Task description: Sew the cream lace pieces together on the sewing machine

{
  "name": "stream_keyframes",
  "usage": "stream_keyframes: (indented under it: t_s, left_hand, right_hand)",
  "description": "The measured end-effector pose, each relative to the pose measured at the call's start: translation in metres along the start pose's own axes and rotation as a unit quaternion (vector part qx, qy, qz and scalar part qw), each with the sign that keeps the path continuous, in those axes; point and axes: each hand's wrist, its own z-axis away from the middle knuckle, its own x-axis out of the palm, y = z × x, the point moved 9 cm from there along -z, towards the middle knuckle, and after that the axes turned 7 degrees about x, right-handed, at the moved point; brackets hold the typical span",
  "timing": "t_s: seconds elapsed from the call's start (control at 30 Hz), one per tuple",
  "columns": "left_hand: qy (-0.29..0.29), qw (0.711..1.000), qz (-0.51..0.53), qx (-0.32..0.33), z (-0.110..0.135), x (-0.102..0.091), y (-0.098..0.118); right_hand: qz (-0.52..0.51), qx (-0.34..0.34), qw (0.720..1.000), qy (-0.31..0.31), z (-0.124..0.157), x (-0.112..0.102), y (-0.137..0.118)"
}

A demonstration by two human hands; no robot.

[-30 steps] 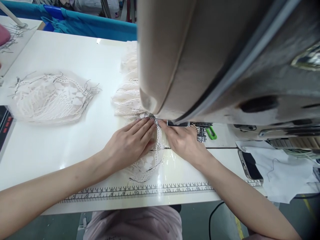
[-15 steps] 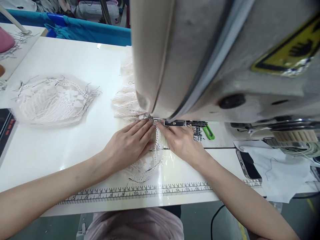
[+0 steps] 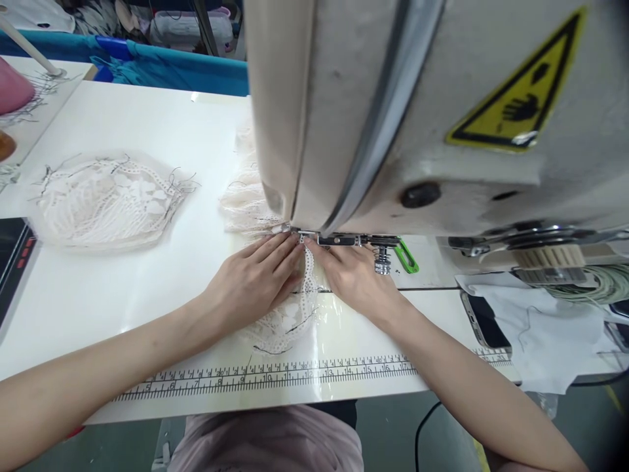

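A piece of white lace point(image 3: 289, 322) lies on the white table point(image 3: 147, 288) under the head of a sewing machine point(image 3: 422, 111). My left hand point(image 3: 255, 283) lies flat on the lace, fingers stretched toward the presser foot point(image 3: 308, 237). My right hand point(image 3: 354, 278) presses down on the lace's right edge, fingers extended, tips just below the foot. More gathered lace point(image 3: 246, 203) trails out behind the machine head, which hides the needle itself.
A stack of lace pieces point(image 3: 105, 202) lies at the left. A ruler strip point(image 3: 275, 375) runs along the front edge. A phone point(image 3: 485, 321) and white cloth point(image 3: 550, 341) lie at the right, a green clip point(image 3: 407, 257) sits by the machine, and a control panel point(image 3: 12, 262) is at the far left.
The view has tilted up a little, showing the machine's yellow warning label. Both hands stay flat on the lace at the presser foot, barely shifted.
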Motion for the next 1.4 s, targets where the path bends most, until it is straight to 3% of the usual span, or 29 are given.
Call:
stream_keyframes:
  t_s: [0.2,0.33,0.47,0.53,0.6,0.73,0.9,0.97,1.13,1.27,1.4]
  left_hand:
    - [0.011,1.000,-0.004,0.009,-0.001,-0.002,0.001]
    - [0.038,0.999,0.010,0.038,-0.005,-0.029,0.007]
    - [0.015,0.986,0.046,0.159,0.006,-0.057,0.038]
    - [-0.016,0.974,0.023,0.223,0.022,-0.060,0.058]
    - [-0.047,0.969,-0.014,0.242,0.039,-0.054,0.069]
    - [-0.029,0.986,-0.010,0.164,0.054,-0.052,0.065]
    - [-0.031,0.993,0.088,-0.067,0.039,-0.063,0.011]
    - [-0.044,0.985,0.125,-0.109,0.031,-0.065,-0.004]
    - [-0.098,0.978,0.180,-0.038,0.011,-0.036,0.000]
    - [-0.024,0.991,0.123,0.045,0.004,-0.024,0.013]
    - [0.034,0.991,0.120,0.054,0.008,-0.024,0.015]
  right_hand:
    - [-0.042,0.003,0.999,0.030,-0.005,-0.017,0.003]
    - [-0.115,-0.031,0.992,0.049,-0.005,-0.032,0.001]
    - [-0.221,-0.100,0.969,0.040,-0.002,-0.036,-0.007]
    - [-0.249,-0.115,0.961,0.037,-0.001,-0.034,-0.009]
    - [-0.263,-0.123,0.957,0.027,0.000,-0.029,-0.011]
    - [-0.306,-0.124,0.944,0.006,0.001,-0.025,-0.010]
    - [-0.320,-0.116,0.940,-0.031,0.000,-0.023,-0.009]
    - [-0.298,-0.118,0.947,-0.026,-0.001,-0.023,-0.010]
    - [-0.301,-0.152,0.941,0.024,0.000,-0.031,-0.011]
    - [-0.322,-0.150,0.935,0.023,0.001,-0.031,-0.007]
    - [-0.280,-0.129,0.951,-0.019,0.003,-0.020,-0.004]
